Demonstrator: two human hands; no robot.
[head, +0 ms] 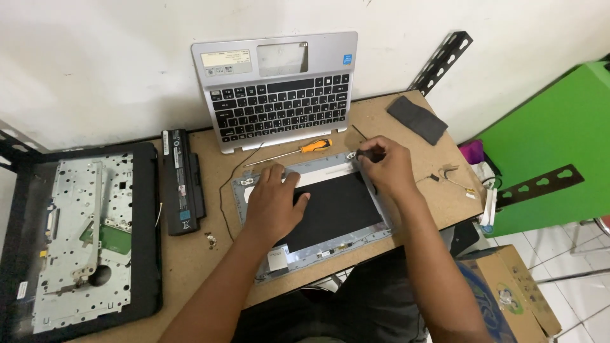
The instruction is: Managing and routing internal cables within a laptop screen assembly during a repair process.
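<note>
A silver laptop lid with a black panel (343, 206) lies flat on the wooden table (203, 254) in front of me. My left hand (273, 202) presses flat on its upper left part, fingers spread. My right hand (386, 166) is at the lid's upper right corner, fingers pinched on a small dark tool (364, 153) whose tip touches the corner. An orange-handled screwdriver (292, 152) lies just beyond the lid.
A silver keyboard deck (279, 95) leans against the wall. A black battery (181, 181) and an open laptop base (82, 235) lie to the left. Loose screws (210, 238), a dark cloth (417, 119), small cable parts (454, 178) and a cardboard box (508, 298) are around.
</note>
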